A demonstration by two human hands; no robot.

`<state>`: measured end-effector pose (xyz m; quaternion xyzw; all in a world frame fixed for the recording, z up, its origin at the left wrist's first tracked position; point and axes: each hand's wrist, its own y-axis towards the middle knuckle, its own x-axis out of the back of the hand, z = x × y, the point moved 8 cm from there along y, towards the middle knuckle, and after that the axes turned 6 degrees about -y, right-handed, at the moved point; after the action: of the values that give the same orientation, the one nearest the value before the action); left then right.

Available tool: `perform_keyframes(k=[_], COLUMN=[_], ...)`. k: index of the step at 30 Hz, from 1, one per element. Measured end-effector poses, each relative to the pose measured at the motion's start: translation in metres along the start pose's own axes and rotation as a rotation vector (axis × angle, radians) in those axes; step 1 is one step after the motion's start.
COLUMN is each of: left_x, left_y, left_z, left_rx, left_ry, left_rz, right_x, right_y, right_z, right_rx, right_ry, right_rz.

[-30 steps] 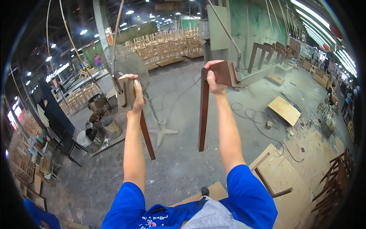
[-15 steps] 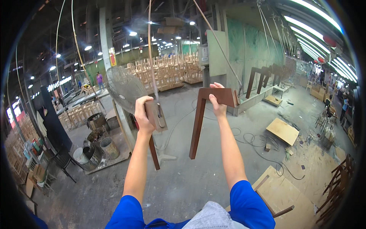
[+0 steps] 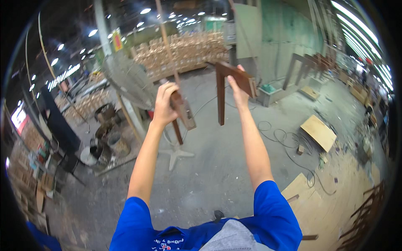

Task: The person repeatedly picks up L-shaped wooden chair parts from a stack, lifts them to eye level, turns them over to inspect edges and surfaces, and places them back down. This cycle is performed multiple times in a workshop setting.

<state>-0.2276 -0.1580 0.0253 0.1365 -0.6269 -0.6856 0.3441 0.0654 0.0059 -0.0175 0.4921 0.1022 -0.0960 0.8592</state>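
While the left hand (image 3: 166, 104) clasps one dark brown wooden frame (image 3: 184, 112) between thumb and fingers, the right hand (image 3: 238, 90) pinches the upper bar of a second brown frame (image 3: 221, 96), its leg pointing down, both pieces up in the air, apart! White lettering (image 3: 172, 241) shows on the blue shirt (image 3: 272, 209); a red-and-yellow sign (image 3: 117, 40) sits on a post (image 3: 101, 25). Below spreads scuffed grey floor (image 3: 201, 184); beyond, a fan (image 3: 130, 79) and massed pale wooden frames (image 3: 180, 52). Over left, buckets (image 3: 119, 145) crowd together, contents too blurred to tell.
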Motion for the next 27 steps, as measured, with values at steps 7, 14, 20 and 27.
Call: perform_keyframes(k=[7,14,20,27], left_x=[-0.054,-0.056,-0.011,0.188], left_y=[-0.008,-0.002,-0.076,-0.392], left_z=[0.055,0.059,-0.017,-0.296], left_rx=[0.058,0.015,0.163,1.041], left_ry=[0.082,0.016,0.061,0.379], left_rz=[0.141,0.053,-0.029,0.116], right_x=[-0.017,-0.032,-0.018,-0.016], right_y=[0.02,0.02,-0.052,-0.538], right_z=[-0.055,-0.077,-0.132,-0.211], right_rx=[-0.004,-0.1,0.114,-0.577], right_ry=[-0.072,-0.016,-0.229,-0.482], right_rz=[-0.063,-0.068,-0.042,0.693])
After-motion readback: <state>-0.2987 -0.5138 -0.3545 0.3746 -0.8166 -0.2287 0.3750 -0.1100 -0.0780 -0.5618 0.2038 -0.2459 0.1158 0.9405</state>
